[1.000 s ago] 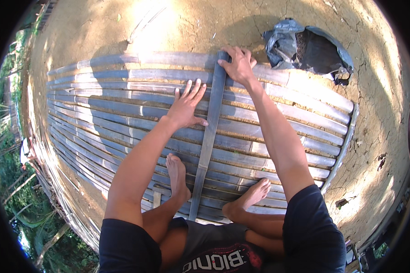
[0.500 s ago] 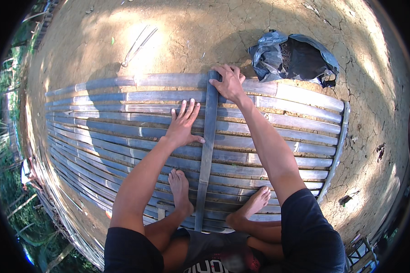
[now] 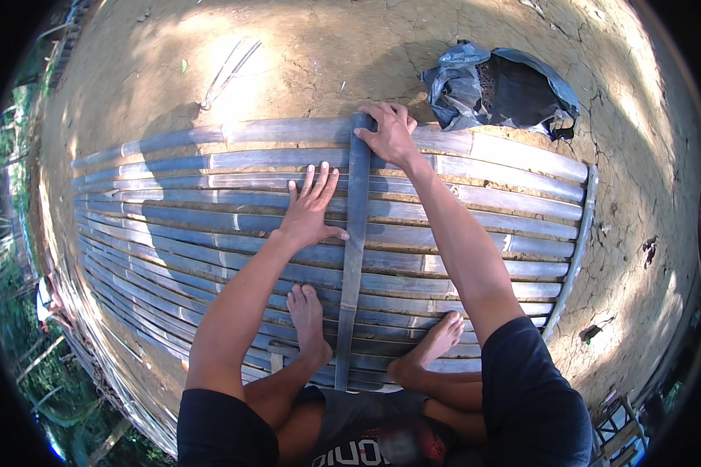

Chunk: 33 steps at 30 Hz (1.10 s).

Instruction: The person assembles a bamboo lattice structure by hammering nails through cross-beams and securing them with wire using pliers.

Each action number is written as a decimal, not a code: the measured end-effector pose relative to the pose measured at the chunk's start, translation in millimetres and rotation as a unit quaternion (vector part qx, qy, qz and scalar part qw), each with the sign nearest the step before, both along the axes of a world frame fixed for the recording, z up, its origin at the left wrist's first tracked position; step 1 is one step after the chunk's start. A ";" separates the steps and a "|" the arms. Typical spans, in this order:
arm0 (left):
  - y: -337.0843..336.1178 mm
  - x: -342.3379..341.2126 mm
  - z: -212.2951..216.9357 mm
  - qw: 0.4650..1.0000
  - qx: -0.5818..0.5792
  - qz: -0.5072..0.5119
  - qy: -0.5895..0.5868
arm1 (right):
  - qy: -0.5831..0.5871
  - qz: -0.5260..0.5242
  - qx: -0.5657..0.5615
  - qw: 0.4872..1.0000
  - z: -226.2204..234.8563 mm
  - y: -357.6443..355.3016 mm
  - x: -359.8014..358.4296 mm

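curling over one end of a dark strip [image 3: 355, 214], the right hand [image 3: 388, 136] clasps it; the left hand [image 3: 308, 212], apart, lies spread on slats [image 3: 269, 159] left of the strip, thumb at its edge. a plastic bag [image 3: 458, 86] sits beyond the right hand.

A strip [image 3: 352, 261] lies across the slats [image 3: 522, 156] before you, running between your feet [image 3: 306, 313]. Your left hand [image 3: 308, 218] is just left of it, your right hand [image 3: 391, 140] at its far end. Beyond the slats at right, a bag [image 3: 458, 84] sits on the ground [image 3: 631, 257].
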<state>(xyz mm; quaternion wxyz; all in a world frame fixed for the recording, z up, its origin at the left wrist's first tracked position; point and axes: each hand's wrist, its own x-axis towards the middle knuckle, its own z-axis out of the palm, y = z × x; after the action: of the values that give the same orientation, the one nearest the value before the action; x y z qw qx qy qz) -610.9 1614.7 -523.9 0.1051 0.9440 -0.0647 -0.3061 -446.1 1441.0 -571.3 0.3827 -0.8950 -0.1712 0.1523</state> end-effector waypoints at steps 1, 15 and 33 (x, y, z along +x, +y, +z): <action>-4.6 4.4 2.2 1.000 -0.006 -0.009 -0.002 | -0.002 -0.002 -0.006 1.000 -0.1 1.0 1.6; -11.4 -1.3 4.4 0.999 -0.013 0.037 0.021 | 0.014 -0.007 0.026 1.000 -4.3 -0.5 -3.1; 0.9 -8.2 -5.7 1.000 0.014 0.006 0.017 | -0.007 -0.004 0.006 1.000 -11.4 3.0 -4.6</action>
<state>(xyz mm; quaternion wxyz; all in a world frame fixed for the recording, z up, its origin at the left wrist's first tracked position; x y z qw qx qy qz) -619.2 1615.6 -529.6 0.0951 0.9404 -0.0529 -0.3221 -450.7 1444.1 -582.7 0.3871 -0.8946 -0.1713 0.1433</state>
